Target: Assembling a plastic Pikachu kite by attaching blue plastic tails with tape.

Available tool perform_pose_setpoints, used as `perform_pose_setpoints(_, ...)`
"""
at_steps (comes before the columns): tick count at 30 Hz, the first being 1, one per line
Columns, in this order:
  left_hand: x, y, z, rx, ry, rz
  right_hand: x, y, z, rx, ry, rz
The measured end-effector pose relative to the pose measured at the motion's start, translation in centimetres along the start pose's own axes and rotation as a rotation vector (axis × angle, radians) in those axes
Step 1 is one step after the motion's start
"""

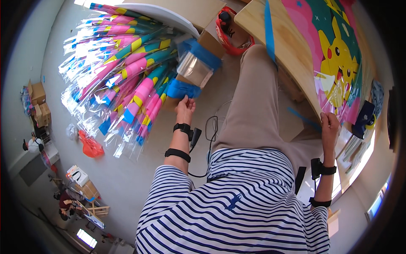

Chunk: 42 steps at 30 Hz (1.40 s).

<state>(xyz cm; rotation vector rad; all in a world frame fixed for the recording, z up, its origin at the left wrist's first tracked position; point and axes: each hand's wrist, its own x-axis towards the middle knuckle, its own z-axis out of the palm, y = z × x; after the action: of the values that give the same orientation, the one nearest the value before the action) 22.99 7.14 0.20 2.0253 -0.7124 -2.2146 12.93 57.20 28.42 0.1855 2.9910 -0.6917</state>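
My left hand (185,108) is beside a cardboard box (171,103) covered partly with blue tape (182,89). Its fingers are loosely bent and apart, close below the tape; whether they touch it I cannot tell. Out of the box fans a large bunch of rolled plastic sheets (137,59) in pink, yellow, teal and blue, with clear ends. At the wooden table's near corner, my right hand (330,123) has its fingers closed on the clear edge of a printed plastic sheet (338,55), which bears a yellow cartoon character on teal and pink.
The wooden table (287,46) has a blue strip (269,34) hanging over its edge. On the floor lie a red plastic bag (90,144) and a black cable (215,127). Cardboard boxes (41,114) stand far left; people (67,203) sit beyond.
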Motion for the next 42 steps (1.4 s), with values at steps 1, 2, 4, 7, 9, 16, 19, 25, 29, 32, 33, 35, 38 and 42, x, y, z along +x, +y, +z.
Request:
perform_pose_setpoints(1,-0.2,-0.1,-0.5,-0.019,-0.060,0.015,0.0,0.1,0.0,0.000,0.003,-0.008)
perform_pose_setpoints(2,-0.3,-0.2,-0.9,-0.040,-0.117,0.030,0.1,0.3,0.0,0.000,0.002,-0.019)
perform_pose_setpoints(4,0.2,0.0,-0.5,-0.085,-0.056,-0.003,0.2,0.3,0.1,0.010,-0.001,-0.026)
perform_pose_setpoints(7,-0.1,0.2,-0.3,0.019,0.012,-0.008,0.1,0.1,0.2,0.015,-0.007,-0.014)
perform_pose_setpoints(9,-0.9,0.3,-0.2,0.277,0.015,0.158,0.1,0.5,0.3,-0.007,-0.008,-0.009)
perform_pose_setpoints(16,-7.0,7.0,2.2,1.408,0.167,1.549,-0.5,1.2,0.7,0.027,-0.008,-0.016)
perform_pose_setpoints(19,-5.7,8.6,1.7,1.556,0.185,1.398,-0.1,1.3,1.0,0.039,-0.016,-0.032)
perform_pose_setpoints(25,-4.4,10.4,0.3,1.413,-0.030,1.211,-0.1,1.6,1.0,0.045,-0.035,-0.007)
perform_pose_setpoints(29,-4.5,11.1,0.2,1.396,-0.066,1.223,-0.2,2.0,1.4,0.061,-0.047,-0.016)
perform_pose_setpoints(32,-4.6,10.9,-0.1,1.325,-0.110,1.340,-0.1,1.8,1.3,0.044,-0.044,-0.032)
perform_pose_setpoints(33,-4.2,10.9,-0.4,1.275,-0.141,1.316,0.0,1.7,1.2,0.036,-0.047,-0.032)
perform_pose_setpoints(35,-4.2,11.3,-0.6,1.175,-0.205,1.268,0.0,1.9,1.2,0.069,-0.049,-0.003)
perform_pose_setpoints(38,-6.2,12.2,0.3,1.063,-0.141,1.020,-0.1,1.9,1.1,0.085,-0.053,0.027)
perform_pose_setpoints(42,-6.0,14.4,-0.1,0.826,-0.042,1.012,0.1,1.8,1.1,0.093,-0.063,0.019)
